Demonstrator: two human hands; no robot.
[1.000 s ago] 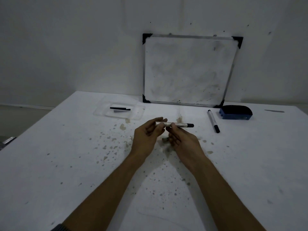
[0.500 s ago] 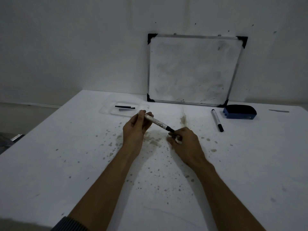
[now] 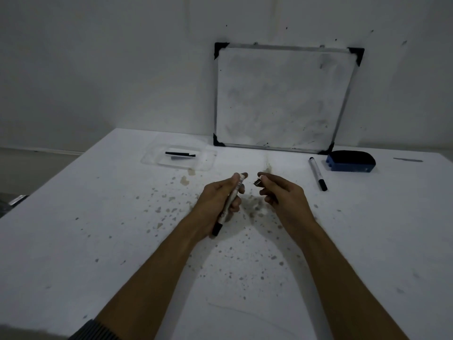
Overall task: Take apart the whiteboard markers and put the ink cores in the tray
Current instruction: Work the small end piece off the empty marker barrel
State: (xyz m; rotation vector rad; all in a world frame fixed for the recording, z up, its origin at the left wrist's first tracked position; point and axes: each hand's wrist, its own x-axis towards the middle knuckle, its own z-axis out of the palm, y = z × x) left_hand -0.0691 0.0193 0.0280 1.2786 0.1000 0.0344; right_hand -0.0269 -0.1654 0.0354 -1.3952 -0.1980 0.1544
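My left hand grips a white whiteboard marker that points its black cap end down toward me and its open back end away. My right hand pinches a small dark end piece just right of that open end, a short gap apart. A clear plastic tray at the far left holds one black ink core. A second whole marker lies on the table to the right.
A small whiteboard leans on the wall at the back. A blue eraser sits beside the second marker. The white table is spotted with ink stains around my hands.
My left hand has swung the marker round so its black cap points toward me. My right hand has come off the marker and now holds a small dark piece apart from it.
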